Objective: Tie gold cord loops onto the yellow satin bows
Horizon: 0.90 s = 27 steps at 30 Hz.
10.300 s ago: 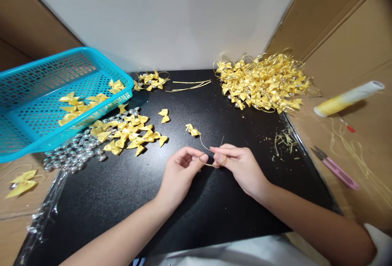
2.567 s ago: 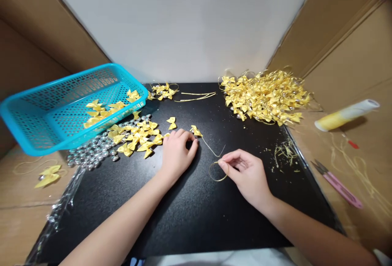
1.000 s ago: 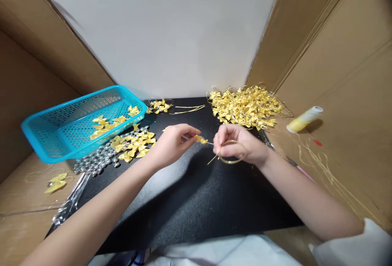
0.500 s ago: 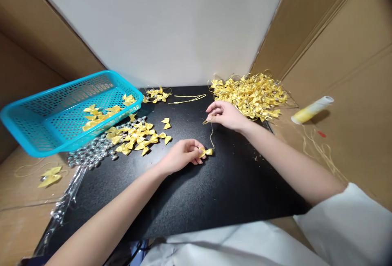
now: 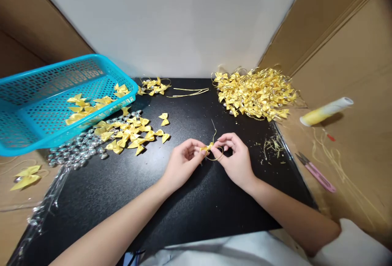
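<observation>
My left hand (image 5: 187, 159) pinches a small yellow ribbon bow (image 5: 206, 148) by its left side, above the middle of the black tabletop (image 5: 183, 209). On the bow's right side, my right hand (image 5: 235, 156) is closed with its fingertips at the bow and its gold cord (image 5: 218, 158). The cord curves in a loop below the fingers. From the top of the bow, a thin strand runs up, with a fine needle-like tip (image 5: 213, 124). The fingers partly cover the bow's centre.
At left, a blue basket (image 5: 101, 60) holds yellow bows, beside loose bows (image 5: 134, 133) and silver beads (image 5: 82, 149). A heap of corded bows (image 5: 254, 92) lies back right. Pink thread snips (image 5: 318, 176), a yellow-white thread tube (image 5: 326, 111) and cord scraps (image 5: 274, 145) lie right.
My right hand has come down from above, over to the bow in my left hand. The cord that stretched between the hands is now looped close to the bow. The view has shifted.
</observation>
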Available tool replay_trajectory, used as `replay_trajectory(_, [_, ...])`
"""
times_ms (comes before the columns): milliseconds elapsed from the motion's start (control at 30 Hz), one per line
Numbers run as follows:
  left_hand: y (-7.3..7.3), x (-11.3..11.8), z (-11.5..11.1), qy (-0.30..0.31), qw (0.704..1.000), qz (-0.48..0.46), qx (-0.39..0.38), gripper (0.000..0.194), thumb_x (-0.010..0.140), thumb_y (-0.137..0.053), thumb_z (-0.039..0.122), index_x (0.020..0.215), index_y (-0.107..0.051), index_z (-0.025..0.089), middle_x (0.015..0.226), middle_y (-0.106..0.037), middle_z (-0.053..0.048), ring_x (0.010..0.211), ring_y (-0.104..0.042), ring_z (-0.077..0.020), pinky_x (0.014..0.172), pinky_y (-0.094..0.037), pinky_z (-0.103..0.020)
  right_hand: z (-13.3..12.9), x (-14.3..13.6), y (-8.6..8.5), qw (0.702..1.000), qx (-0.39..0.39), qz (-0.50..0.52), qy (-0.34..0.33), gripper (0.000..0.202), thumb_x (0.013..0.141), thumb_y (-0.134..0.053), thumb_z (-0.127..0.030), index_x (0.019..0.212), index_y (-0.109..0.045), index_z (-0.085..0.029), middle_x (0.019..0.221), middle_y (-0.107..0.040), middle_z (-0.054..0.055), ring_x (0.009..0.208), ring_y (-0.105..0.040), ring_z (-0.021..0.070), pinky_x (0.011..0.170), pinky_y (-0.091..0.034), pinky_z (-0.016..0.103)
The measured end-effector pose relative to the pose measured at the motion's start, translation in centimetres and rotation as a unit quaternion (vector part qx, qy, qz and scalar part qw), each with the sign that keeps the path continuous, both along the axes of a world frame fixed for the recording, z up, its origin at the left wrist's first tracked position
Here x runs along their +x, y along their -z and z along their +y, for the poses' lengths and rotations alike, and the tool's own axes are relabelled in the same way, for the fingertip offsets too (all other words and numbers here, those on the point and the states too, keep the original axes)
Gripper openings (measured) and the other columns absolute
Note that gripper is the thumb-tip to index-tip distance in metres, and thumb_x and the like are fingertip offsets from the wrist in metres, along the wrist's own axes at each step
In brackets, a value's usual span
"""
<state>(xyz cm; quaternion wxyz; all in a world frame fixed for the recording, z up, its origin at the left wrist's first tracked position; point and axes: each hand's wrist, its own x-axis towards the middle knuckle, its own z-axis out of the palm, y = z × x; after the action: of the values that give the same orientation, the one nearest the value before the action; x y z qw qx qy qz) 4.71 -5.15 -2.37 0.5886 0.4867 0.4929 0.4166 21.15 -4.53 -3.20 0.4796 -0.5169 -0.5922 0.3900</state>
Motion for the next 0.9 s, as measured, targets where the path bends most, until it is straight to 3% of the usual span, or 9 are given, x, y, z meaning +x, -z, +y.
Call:
replay_trajectory(167, [0.28,0.00,-0.25,0.000,1.000,0.014,0.017,0.021,0.077,-0.072,0.034,0.083,-0.063,0.017,0.074,-0.065,-0.002,0.068,-0.058,-0.0130,0.066,-0.047,-0.025,-0.21,-0.08,0.12,1.000,-0.003,0.000,0.007,0.021,0.077,-0.071,-0.023,0.086,-0.052,-0.023,0.079,-0.070,0.001,0.076,-0.069,0.0182,0.065,-0.044,0.029])
replay_trajectory(900, [0.90,0.09,-0.57,-0.028,0.999,0.012,0.028,0.016,0.077,-0.074,0.028,0.080,-0.064,0.016,0.072,-0.064,-0.001,0.065,-0.054,-0.0113,0.063,-0.044,-0.023,-0.61,-0.38,-0.14,0.999,-0.020,0.038,0.003,0.020,0.076,-0.071,-0.021,0.083,-0.052,-0.023,0.076,-0.070,0.000,0.074,-0.068,0.0173,0.065,-0.044,0.029])
